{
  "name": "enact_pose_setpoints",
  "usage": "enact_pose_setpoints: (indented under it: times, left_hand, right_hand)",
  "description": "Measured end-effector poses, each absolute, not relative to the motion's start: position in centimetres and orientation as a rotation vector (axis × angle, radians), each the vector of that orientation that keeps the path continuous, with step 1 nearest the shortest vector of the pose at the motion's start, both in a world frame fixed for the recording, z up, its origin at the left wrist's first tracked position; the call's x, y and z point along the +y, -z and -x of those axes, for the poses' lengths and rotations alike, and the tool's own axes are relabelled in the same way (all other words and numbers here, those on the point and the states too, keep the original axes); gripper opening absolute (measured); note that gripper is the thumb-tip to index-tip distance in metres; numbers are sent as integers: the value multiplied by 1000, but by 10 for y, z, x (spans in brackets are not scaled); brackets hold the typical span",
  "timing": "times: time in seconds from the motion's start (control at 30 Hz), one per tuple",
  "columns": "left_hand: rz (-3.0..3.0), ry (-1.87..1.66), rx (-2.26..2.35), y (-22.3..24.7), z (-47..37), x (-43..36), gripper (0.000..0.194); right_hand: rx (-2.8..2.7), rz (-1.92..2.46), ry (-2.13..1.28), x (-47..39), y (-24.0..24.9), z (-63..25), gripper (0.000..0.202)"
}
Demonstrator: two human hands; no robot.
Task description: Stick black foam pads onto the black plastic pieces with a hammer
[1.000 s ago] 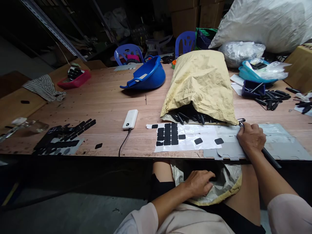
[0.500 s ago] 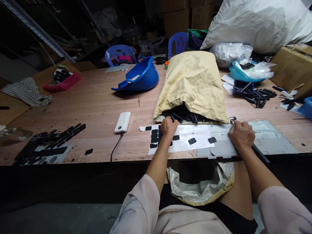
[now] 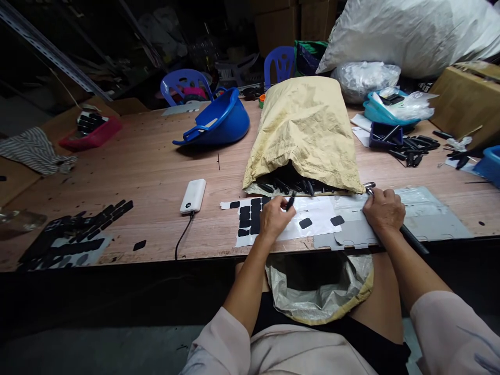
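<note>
The black piece is small and slim, and the left hand has thumb and fingers clamped on it, above the white sheet. At three o'clock from there, the right hand has its fingers closed around the tool, whose black handle points about five o'clock. The yellow sack, at one o'clock from the left hand, shows more dark pieces in its mouth.

The person wears a loose, pale pink top with grey-blue sleeve markings and black shorts.
</note>
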State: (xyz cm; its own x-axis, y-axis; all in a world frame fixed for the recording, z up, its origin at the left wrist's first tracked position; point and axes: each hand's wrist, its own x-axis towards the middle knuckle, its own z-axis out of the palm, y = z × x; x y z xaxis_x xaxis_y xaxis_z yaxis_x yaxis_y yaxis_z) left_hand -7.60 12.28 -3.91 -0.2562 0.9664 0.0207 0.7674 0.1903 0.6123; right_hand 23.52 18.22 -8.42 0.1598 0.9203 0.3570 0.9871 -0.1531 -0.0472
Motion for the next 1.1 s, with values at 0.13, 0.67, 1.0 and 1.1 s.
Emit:
enact_pose_setpoints:
  times: [0.13, 0.67, 1.0, 1.1]
  left_hand:
    - [-1938, -687, 1803, 48, 43, 115, 10]
    - [-2034, -625, 1573, 78, 30, 126, 20]
    - [-2014, -647, 1576, 84, 30, 126, 28]
    - [-2021, -651, 1574, 86, 31, 126, 23]
  right_hand:
    - [-1829, 2175, 322, 182, 83, -235, 44]
    - [-1833, 2164, 341, 182, 84, -235, 42]
    - [-1828, 2156, 317, 182, 85, -236, 42]
    - [-1821, 2130, 326, 182, 86, -236, 40]
